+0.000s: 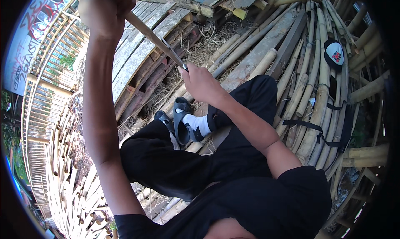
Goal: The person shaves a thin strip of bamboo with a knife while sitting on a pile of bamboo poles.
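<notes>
Raised at the upper left, my left hand is closed around a long bamboo stick, which slants down toward the middle of the view. My right hand is closed on a knife; its handle is mostly hidden in the fist. The thin blade lies along the lower end of the stick, seemingly touching it. Where the stick's lower tip ends, behind the blade and hand, is hard to make out. Both hands are above my bent legs in black trousers.
Wooden pallets are stacked at the upper left. Bamboo poles lie beneath and to the right, with a cap, a phone and a black strap on them. Straw shavings litter the ground. A bamboo fence stands left.
</notes>
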### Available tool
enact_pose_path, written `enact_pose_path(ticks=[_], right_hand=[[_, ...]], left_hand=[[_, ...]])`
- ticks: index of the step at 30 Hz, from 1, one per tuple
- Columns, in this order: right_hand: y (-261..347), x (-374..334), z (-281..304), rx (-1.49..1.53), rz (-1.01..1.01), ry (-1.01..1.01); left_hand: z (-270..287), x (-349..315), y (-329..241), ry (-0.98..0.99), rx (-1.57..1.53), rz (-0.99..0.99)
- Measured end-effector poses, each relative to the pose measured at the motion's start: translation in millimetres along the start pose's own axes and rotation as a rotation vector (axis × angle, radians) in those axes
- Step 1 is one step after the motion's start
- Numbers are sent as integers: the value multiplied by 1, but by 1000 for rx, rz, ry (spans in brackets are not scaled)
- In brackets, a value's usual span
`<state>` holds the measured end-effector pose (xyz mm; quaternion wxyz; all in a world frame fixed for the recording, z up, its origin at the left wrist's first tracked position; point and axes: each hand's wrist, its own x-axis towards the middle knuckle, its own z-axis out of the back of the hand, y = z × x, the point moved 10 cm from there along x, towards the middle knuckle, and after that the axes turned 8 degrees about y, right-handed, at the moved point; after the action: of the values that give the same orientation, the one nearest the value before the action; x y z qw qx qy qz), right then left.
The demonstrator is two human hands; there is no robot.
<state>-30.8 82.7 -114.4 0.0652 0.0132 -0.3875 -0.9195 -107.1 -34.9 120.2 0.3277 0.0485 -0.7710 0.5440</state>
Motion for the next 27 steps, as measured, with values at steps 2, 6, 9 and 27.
enact_pose_path(ticks=[2,6,9,27], right_hand=[[6,2,3,60,17,57],[37,6,25,107,57,14],[51,12,30,108,107,20],[32,-1,24,283,101,-16]], left_hand=[[-6,-2,2,55,-17,3],[-15,-9,3,-7,-36,26],[-17,-13,5,4,-32,24],[-24,-9,-2,-59,100,-65]])
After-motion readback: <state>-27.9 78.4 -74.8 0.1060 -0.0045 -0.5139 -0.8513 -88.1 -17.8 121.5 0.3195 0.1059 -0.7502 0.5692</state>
